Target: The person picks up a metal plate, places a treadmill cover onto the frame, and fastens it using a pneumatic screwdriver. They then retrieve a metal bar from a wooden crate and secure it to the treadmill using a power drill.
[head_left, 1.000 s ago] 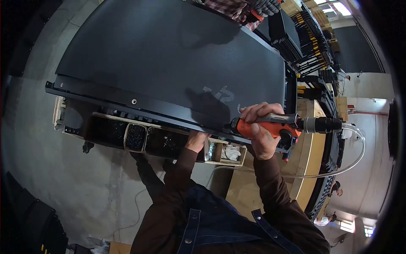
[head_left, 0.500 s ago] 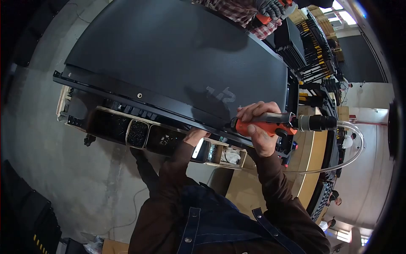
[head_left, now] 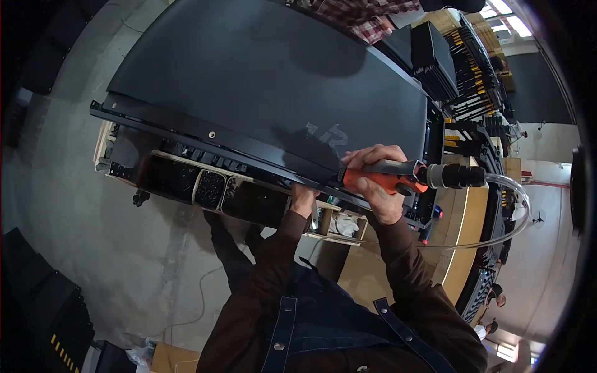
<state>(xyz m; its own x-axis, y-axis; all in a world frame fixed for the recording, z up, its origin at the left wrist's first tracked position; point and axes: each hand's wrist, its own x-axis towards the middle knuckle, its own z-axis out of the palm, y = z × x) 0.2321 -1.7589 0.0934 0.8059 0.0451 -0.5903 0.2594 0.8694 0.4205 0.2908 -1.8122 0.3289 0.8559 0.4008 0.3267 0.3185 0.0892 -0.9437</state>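
Note:
A large black panel (head_left: 261,87) lies flat on the workbench, its near edge a black rail (head_left: 205,140) with a screw hole. My right hand (head_left: 379,186) grips an orange and black pneumatic screwdriver (head_left: 398,177), its tip pressed against the rail's near edge. A clear air hose (head_left: 516,211) loops from the tool's rear. My left hand (head_left: 303,200) reaches under the rail next to the tool tip; its fingers are hidden, so what it holds is unclear.
Under the bench edge sit wooden compartments (head_left: 211,188) with dark screws and a white rag (head_left: 345,225). Another person in a plaid shirt (head_left: 354,15) stands across the panel. Stacked black parts (head_left: 472,68) fill the right. Grey concrete floor (head_left: 93,236) lies at left.
My left hand has moved up from the compartments to just under the rail. The screwdriver stays at the rail edge. The other person's gloved hand has left the view.

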